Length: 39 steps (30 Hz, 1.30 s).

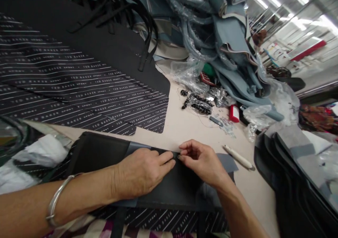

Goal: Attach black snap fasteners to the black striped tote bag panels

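Note:
A dark flat bag panel (102, 153) with a grey strip lies on the beige table in front of me. My left hand (142, 172), a silver bangle on its wrist, lies on the panel with its fingers pressed together against the top edge. My right hand (202, 160) pinches a small part I cannot make out at that same edge, fingertips touching those of the left hand.
Black striped lining pieces (79, 79) cover the table's left. Blue-grey bag parts in plastic (211, 26) are heaped at the back. Small black hardware (198, 104), a red object (233, 113) and a white pen (237, 157) lie to the right. Dark panels (290, 167) are stacked at the right edge.

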Each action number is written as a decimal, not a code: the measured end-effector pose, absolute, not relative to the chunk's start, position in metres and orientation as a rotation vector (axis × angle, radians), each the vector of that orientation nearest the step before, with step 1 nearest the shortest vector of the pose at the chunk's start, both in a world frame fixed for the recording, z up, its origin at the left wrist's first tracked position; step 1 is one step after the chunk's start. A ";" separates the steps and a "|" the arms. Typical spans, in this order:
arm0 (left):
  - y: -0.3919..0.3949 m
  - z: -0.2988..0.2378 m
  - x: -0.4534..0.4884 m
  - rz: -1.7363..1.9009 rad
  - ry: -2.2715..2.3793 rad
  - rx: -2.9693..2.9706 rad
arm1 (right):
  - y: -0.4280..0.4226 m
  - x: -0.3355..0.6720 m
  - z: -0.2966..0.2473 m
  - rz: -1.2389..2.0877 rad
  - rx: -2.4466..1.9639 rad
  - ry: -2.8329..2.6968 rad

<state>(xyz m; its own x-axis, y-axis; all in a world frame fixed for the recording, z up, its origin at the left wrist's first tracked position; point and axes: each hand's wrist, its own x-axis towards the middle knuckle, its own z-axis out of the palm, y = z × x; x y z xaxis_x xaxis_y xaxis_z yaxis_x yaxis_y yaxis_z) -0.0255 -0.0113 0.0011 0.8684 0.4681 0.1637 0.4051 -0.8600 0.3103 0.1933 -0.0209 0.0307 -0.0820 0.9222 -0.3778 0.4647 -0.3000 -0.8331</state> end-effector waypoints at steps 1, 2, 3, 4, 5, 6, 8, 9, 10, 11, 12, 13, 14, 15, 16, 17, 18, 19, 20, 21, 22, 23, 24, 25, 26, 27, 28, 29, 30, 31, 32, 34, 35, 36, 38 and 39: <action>-0.011 0.001 -0.026 0.334 0.650 2.790 | -0.022 0.191 0.029 1.358 -1.748 -1.496; -0.011 0.002 -0.026 0.327 0.634 2.810 | -0.022 0.189 0.028 1.362 -1.745 -1.496; -0.011 0.002 -0.026 0.321 0.621 2.828 | -0.021 0.188 0.027 1.373 -1.742 -1.493; -0.011 0.002 -0.027 0.320 0.619 2.836 | -0.020 0.188 0.027 1.386 -1.740 -1.493; -0.012 0.002 -0.027 0.322 0.619 2.839 | -0.020 0.187 0.027 1.397 -1.739 -1.495; -0.012 0.002 -0.027 0.324 0.621 2.841 | -0.019 0.186 0.027 1.405 -1.739 -1.503; -0.012 0.001 -0.027 0.326 0.631 2.838 | -0.017 0.183 0.029 1.387 -1.760 -1.532; -0.012 0.001 -0.028 0.326 0.634 2.836 | -0.016 0.182 0.030 1.364 -1.782 -1.556; -0.012 0.000 -0.028 0.329 0.635 2.834 | -0.015 0.180 0.031 1.334 -1.809 -1.583; -0.012 0.000 -0.028 0.330 0.636 2.833 | -0.014 0.178 0.031 1.301 -1.838 -1.610; -0.012 0.000 -0.028 0.333 0.632 2.831 | -0.014 0.176 0.032 1.273 -1.865 -1.634; -0.012 0.000 -0.028 0.336 0.629 2.829 | -0.013 0.175 0.033 1.252 -1.888 -1.652; -0.012 0.000 -0.028 0.342 0.625 2.827 | -0.012 0.174 0.034 1.239 -1.903 -1.667; -0.012 0.000 -0.028 0.349 0.623 2.825 | -0.012 0.173 0.035 1.227 -1.907 -1.686; -0.012 0.000 -0.027 0.356 0.621 2.823 | -0.011 0.173 0.035 1.210 -1.906 -1.712; -0.012 0.000 -0.027 0.360 0.617 2.822 | -0.011 0.172 0.036 1.188 -1.901 -1.745; -0.012 0.000 -0.027 0.358 0.616 2.820 | -0.011 0.172 0.037 1.164 -1.895 -1.781; -0.012 -0.001 -0.027 0.352 0.619 2.816 | -0.011 0.172 0.038 1.139 -1.887 -1.815; -0.012 -0.001 -0.027 0.342 0.622 2.811 | -0.012 0.171 0.039 1.118 -1.881 -1.846; -0.012 -0.001 -0.027 0.332 0.627 2.806 | -0.012 0.171 0.040 1.101 -1.876 -1.871; -0.012 -0.001 -0.026 0.325 0.631 2.799 | -0.013 0.172 0.041 1.090 -1.871 -1.888; -0.012 -0.001 -0.026 0.324 0.635 2.793 | -0.013 0.172 0.041 1.084 -1.863 -1.896; -0.012 -0.001 -0.026 0.326 0.638 2.788 | -0.013 0.173 0.041 1.085 -1.855 -1.894; -0.012 -0.001 -0.026 0.332 0.639 2.784 | -0.014 0.173 0.041 1.095 -1.849 -1.881; -0.012 -0.001 -0.026 0.336 0.641 2.781 | -0.014 0.174 0.040 1.112 -1.843 -1.863; -0.012 -0.001 -0.026 0.338 0.642 2.777 | -0.014 0.175 0.040 1.132 -1.839 -1.841; -0.012 0.000 -0.026 0.338 0.643 2.775 | -0.014 0.176 0.039 1.150 -1.836 -1.822; -0.012 0.000 -0.026 0.336 0.645 2.776 | -0.014 0.176 0.039 1.161 -1.838 -1.810; -0.012 0.000 -0.026 0.330 0.648 2.776 | -0.014 0.177 0.039 1.162 -1.844 -1.810; -0.012 0.000 -0.026 0.322 0.651 2.777 | -0.014 0.177 0.039 1.154 -1.851 -1.820; -0.012 0.000 -0.026 0.314 0.651 2.777 | -0.014 0.177 0.040 1.141 -1.858 -1.835; -0.012 0.000 -0.026 0.308 0.649 2.772 | -0.013 0.176 0.041 1.116 -1.872 -1.863; -0.012 0.000 -0.026 0.308 0.645 2.769 | -0.013 0.175 0.041 1.108 -1.882 -1.864; -0.012 0.000 -0.026 0.311 0.642 2.767 | -0.013 0.174 0.041 1.106 -1.897 -1.853; -0.012 0.000 -0.027 0.319 0.641 2.771 | -0.012 0.173 0.040 1.108 -1.952 -1.821; -0.012 0.000 -0.027 0.322 0.644 2.776 | -0.011 0.171 0.039 1.110 -1.985 -1.810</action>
<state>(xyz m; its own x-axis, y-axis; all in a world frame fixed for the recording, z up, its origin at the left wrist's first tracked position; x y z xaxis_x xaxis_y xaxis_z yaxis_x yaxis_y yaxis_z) -0.0268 -0.0120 0.0003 0.8763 0.4569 0.1528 0.3961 -0.8638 0.3114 0.1712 -0.0114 0.0394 -0.0523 0.9280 -0.3690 0.7497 -0.2076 -0.6284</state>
